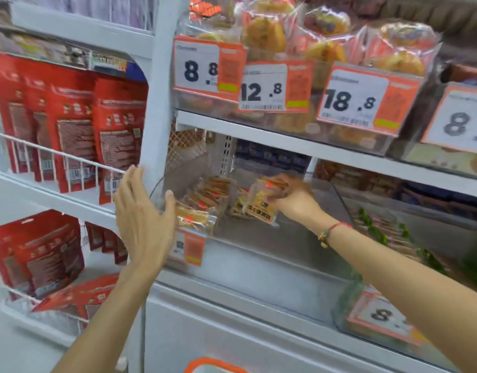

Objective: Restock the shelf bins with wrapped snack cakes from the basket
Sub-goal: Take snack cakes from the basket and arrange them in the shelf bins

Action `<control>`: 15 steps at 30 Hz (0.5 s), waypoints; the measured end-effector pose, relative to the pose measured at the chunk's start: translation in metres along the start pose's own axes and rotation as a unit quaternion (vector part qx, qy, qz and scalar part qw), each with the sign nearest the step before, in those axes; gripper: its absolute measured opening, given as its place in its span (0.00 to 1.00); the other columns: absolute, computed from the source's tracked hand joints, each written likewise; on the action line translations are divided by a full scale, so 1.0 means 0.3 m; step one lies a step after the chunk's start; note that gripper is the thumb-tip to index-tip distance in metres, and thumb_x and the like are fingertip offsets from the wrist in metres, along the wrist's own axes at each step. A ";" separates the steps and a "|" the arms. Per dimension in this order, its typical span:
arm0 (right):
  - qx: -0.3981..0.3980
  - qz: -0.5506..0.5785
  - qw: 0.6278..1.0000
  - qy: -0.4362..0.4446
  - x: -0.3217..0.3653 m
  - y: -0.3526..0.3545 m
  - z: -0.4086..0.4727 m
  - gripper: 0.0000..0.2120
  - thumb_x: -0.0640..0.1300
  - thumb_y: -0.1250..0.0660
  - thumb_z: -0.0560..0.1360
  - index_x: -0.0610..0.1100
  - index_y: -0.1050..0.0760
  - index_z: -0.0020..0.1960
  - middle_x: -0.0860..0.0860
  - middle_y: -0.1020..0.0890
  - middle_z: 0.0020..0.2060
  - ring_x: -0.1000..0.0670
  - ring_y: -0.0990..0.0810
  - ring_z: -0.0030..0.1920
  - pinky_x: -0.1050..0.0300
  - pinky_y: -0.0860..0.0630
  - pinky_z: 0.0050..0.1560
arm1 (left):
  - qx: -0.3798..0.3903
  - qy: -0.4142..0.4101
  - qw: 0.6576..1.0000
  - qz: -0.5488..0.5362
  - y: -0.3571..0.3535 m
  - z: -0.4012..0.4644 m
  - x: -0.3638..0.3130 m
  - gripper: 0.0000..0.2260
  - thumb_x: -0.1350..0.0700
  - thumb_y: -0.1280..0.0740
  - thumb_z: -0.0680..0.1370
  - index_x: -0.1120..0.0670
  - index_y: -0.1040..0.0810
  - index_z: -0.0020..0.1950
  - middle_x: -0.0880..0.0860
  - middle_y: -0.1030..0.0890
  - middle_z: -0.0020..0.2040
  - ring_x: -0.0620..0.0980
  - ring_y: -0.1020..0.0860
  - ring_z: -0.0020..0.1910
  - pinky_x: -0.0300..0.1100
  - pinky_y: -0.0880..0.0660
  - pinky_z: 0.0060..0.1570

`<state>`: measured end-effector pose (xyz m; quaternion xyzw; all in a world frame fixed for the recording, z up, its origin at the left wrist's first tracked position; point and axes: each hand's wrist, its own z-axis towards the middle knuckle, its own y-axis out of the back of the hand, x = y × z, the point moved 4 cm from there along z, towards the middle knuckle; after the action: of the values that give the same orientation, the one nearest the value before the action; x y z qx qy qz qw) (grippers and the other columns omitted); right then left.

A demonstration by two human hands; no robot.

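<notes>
1. Clear plastic forms the shelf bin (259, 246) on the middle shelf (339, 154), and the wrapped snack cakes go into it; its front wall is transparent, probably so that buyers see the stock.
2. The right hand (294, 197) reaches over the front edge of the bin and pinches one snack cake in a clear wrapper with yellow print (261, 203). The grip is closed on the top part of the wrapper, so the cake hangs upright, I think to set it standing like the others.
3. A row of similar cakes with orange marks (202, 203) already stands at the left side of the bin, leaning back one on another.
4. The left hand (143, 216) is wide open, with straight fingers, at the left front corner of the bin. It holds nothing; I judge that it steadies the bin or the row, but whether it touches is not clear.
5. The orange-rimmed basket (213, 366) shows only at the bottom edge of the view, below the shelf.
6. Much of the bin floor near the right wall is bare, so the restocking seems far from finished.
</notes>
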<state>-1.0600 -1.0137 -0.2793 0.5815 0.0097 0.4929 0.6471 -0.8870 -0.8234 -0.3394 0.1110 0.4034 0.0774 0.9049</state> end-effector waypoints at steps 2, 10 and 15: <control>0.018 -0.063 0.998 -0.010 -0.032 -0.061 0.068 0.19 0.44 0.32 0.76 0.45 0.29 0.66 0.47 0.23 0.60 0.49 0.23 0.53 0.65 0.31 0.42 | -0.003 0.004 1.000 -0.008 -0.022 0.010 0.031 0.29 0.53 0.37 0.79 0.56 0.43 0.77 0.56 0.40 0.76 0.54 0.42 0.74 0.44 0.47 0.72; 0.010 -0.183 0.983 -0.006 -0.113 -0.254 0.178 0.20 0.42 0.30 0.71 0.51 0.24 0.62 0.50 0.20 0.56 0.45 0.22 0.56 0.53 0.23 0.52 | -0.033 0.013 0.998 -0.056 -0.055 0.000 0.049 0.29 0.50 0.36 0.79 0.55 0.41 0.77 0.52 0.38 0.75 0.50 0.38 0.72 0.41 0.42 0.68; 0.002 -0.242 0.970 0.032 -0.118 -0.260 0.202 0.15 0.44 0.29 0.72 0.49 0.23 0.58 0.49 0.19 0.53 0.44 0.22 0.54 0.50 0.24 0.51 | -0.040 0.013 0.998 -0.054 -0.053 0.000 0.052 0.30 0.49 0.34 0.78 0.55 0.41 0.76 0.52 0.37 0.74 0.49 0.38 0.71 0.42 0.40 0.68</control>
<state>-0.9936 -1.0691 -0.3390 0.5473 0.1715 0.3399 0.7453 -0.8759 -0.8351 -0.3545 0.0515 0.4173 0.0459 0.9062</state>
